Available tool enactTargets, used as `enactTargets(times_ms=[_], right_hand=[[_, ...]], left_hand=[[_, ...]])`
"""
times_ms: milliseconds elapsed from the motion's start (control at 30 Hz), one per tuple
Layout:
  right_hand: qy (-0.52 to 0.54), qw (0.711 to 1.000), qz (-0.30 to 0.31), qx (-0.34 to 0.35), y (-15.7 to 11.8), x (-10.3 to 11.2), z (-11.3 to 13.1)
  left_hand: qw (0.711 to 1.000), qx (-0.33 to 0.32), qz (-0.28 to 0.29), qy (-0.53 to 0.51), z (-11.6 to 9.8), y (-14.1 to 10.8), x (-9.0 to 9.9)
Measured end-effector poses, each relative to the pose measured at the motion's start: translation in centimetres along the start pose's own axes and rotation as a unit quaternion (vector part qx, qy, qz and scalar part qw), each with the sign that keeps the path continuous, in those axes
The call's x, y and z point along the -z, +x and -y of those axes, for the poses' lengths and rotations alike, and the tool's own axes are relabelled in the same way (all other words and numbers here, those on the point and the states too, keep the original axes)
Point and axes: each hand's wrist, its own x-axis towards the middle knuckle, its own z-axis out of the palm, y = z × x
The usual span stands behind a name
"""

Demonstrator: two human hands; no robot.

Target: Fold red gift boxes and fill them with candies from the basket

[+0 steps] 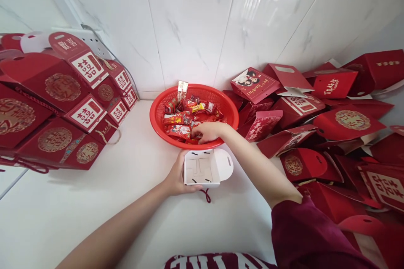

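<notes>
My left hand grips the left side of an open box, white inside, with its flap out to the right and a dark red cord below. Nothing lies in the box. Just behind it stands a red plastic basket with wrapped sweets in it, mostly red, one yellow. My right hand reaches into the basket over its front right part, fingers bent down among the sweets; what they hold, if anything, is hidden.
Red gift boxes are stacked at the left, some with rope handles. Many more red boxes lie heaped at the right, near my right arm. A tiled wall rises behind the basket. A grey cable runs behind the left stack.
</notes>
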Motion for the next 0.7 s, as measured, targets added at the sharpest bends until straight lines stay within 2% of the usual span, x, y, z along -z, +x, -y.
enactTargets(times_ms=[200,433,533,633,667,700], right_hand=[[0.043,0.998,-0.047,0.012,-0.9,-0.1,-0.4],[0.15,0.975,-0.158,0.053,-3.9,-0.5,-0.6],[0.244,0.946,-0.2,0.079,-5.0,-1.1,-0.4],[0.389,0.887,-0.22,0.114,-6.4,-1.6,0.8],[0.412,0.877,-0.217,0.121,-6.9,-1.6,1.5],[0.408,0.88,-0.209,0.124,-7.5,-1.7,2.2]], left_hand=[[1.0,0.005,0.0,-0.012,-0.3,0.1,0.0],[1.0,0.003,0.003,-0.02,-0.2,0.1,-0.1],[1.0,0.002,0.004,-0.017,-0.2,0.1,-0.1],[1.0,0.002,0.004,-0.014,-0.1,0.1,-0.1],[1.0,0.003,0.004,-0.014,-0.1,0.1,-0.1],[1.0,0.006,0.003,-0.016,-0.1,0.1,-0.2]])
